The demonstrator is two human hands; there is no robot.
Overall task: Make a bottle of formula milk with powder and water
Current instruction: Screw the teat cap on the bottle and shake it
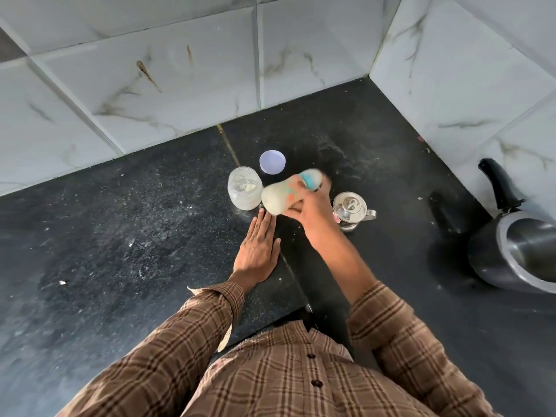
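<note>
One hand (310,206) tilting bottle (285,195); other (257,251) flat

Glossy steel pot (350,209), speckled matt stone counter (120,236).

Baby bottle (281,195) blurred, milky-filled, tilted sideways above worktop. Open clear powder jar (244,188) upright just left; its white lid (272,162) behind.

A home kitchen — a dark speckled stone table (126,236) set into a corner of white marbled wall tiles (150,85), with a steel pot (520,254) at right.
</note>
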